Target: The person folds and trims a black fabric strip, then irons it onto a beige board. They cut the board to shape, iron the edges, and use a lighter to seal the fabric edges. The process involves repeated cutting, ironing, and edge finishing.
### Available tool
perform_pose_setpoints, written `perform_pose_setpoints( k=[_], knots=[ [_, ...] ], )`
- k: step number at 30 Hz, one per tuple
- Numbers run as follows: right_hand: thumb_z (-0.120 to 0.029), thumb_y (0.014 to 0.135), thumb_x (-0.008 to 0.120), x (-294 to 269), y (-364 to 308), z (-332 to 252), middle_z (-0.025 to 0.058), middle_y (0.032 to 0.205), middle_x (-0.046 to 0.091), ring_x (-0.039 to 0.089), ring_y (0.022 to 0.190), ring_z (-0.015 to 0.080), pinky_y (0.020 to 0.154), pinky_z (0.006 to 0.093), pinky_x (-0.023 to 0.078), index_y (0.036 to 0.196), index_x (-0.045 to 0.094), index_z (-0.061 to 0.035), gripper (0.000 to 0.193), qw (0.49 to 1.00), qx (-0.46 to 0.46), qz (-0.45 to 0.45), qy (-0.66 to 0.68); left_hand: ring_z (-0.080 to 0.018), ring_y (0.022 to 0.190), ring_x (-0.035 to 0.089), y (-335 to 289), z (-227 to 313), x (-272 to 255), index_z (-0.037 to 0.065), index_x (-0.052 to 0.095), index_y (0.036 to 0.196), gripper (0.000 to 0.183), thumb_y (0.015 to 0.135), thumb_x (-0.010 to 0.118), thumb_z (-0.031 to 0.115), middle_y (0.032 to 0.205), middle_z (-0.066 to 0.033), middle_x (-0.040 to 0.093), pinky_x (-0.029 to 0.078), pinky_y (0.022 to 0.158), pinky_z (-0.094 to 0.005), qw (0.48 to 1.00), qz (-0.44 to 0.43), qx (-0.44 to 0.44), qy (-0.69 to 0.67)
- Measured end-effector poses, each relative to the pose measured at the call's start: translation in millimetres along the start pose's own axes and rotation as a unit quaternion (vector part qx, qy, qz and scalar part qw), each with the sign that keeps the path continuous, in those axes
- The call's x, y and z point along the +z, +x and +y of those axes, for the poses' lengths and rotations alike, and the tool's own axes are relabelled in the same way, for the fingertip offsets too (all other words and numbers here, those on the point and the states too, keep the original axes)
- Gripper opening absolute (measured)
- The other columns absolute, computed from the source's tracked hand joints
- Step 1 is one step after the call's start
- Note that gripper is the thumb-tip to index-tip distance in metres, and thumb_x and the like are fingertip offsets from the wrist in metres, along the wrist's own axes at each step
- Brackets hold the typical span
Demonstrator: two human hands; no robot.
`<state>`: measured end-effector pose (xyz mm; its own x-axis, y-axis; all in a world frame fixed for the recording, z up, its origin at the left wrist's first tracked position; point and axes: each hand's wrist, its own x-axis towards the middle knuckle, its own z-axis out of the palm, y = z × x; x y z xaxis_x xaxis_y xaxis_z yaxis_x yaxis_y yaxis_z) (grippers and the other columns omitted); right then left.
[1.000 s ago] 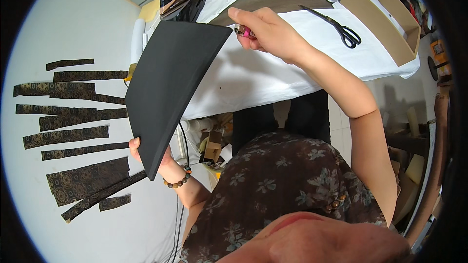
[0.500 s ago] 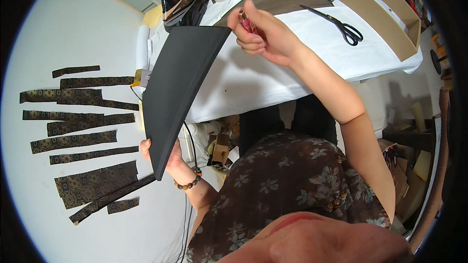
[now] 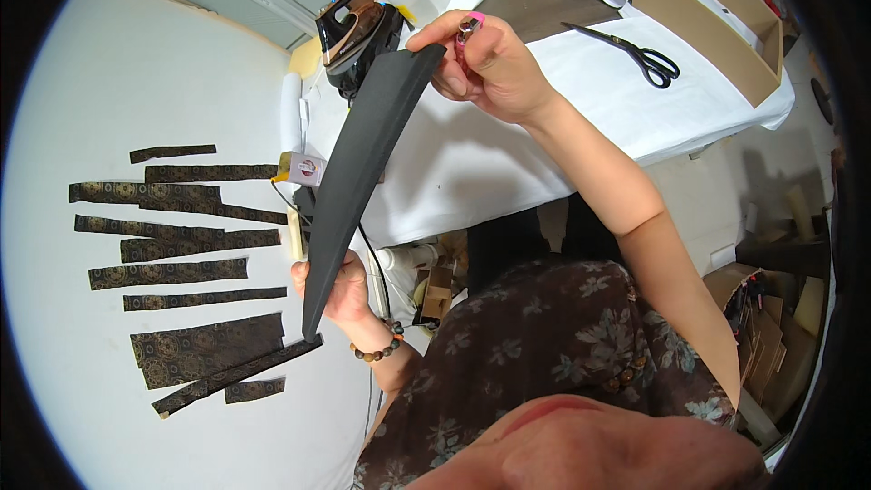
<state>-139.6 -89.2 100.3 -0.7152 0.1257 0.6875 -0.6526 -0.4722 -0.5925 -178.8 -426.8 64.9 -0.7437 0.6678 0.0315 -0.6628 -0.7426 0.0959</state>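
Note:
A thin black panel point(image 3: 370, 145), covered in dark fabric or similar, is held up tilted, one long edge toward me. My left hand point(image 3: 341, 292) grips its lower end, thumb on one side and fingers partly behind it. At the upper corner, my right hand point(image 3: 497, 65) touches the panel with its forefinger. Curled in that same hand is a small pink lighter point(image 3: 466, 33) with a shiny metal part, partly hidden by the fingers. Behind the panel's top stands a black and brown steam iron point(image 3: 350, 36) on its base.
Black scissors point(image 3: 640, 56) lie on the white table cover point(image 3: 581, 82). A long cardboard box point(image 3: 703, 32) holding rolled paper stands at the far right. Several dark patterned fabric strips point(image 3: 168, 275) hang on the white surface at left. A clear bottle point(image 3: 408, 0) is beside the iron.
The panel has turned more edge-on and shifted slightly right. My right hand has come onto its upper corner, and the lighter has turned in the fingers. My view has shifted a little.

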Motion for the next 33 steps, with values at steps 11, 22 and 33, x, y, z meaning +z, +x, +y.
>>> perform_pose_setpoints(
  k=[11,22,33],
  knots=[
    [-0.026,0.097,0.062,19,7,-12,-0.0055,0.063,0.045,0.035,0.054,0.0044,0.051,0.0218,0.029,0.102,0.065,-0.0036,0.023,0.995,-0.021,0.1,-0.009,-0.0231,0.082,0.068,6,-16,12,-0.019,0.054,0.107,0.034,0.078,0.055,-0.001,0.1,-0.0255,0.064,0.062,0.064,-0.021,0.999,0.016,0.033,0.034],
    [-0.027,0.092,0.067,33,0,-13,-0.0062,0.064,0.045,0.037,0.056,0.0024,0.052,0.0203,0.033,0.107,0.064,-0.0032,0.028,0.984,-0.084,0.143,-0.061,-0.0088,0.048,0.053,6,-17,11,-0.009,0.056,0.09,0.014,0.077,0.055,-0.002,0.076,-0.0106,0.061,0.054,0.046,-0.0183,0.999,-0.019,0.03,0.007],
    [-0.036,0.103,0.048,21,-1,-16,-0.0046,0.06,0.044,0.036,0.051,0.0033,0.048,0.0186,0.028,0.105,0.068,0.0008,0.042,0.988,-0.037,0.075,0.129,-0.0168,0.067,0.065,9,-15,-9,-0.017,0.058,0.091,0.023,0.076,0.058,0.001,0.085,-0.0195,0.065,0.064,0.063,-0.0271,0.998,-0.004,-0.005,-0.067]
  ],
)
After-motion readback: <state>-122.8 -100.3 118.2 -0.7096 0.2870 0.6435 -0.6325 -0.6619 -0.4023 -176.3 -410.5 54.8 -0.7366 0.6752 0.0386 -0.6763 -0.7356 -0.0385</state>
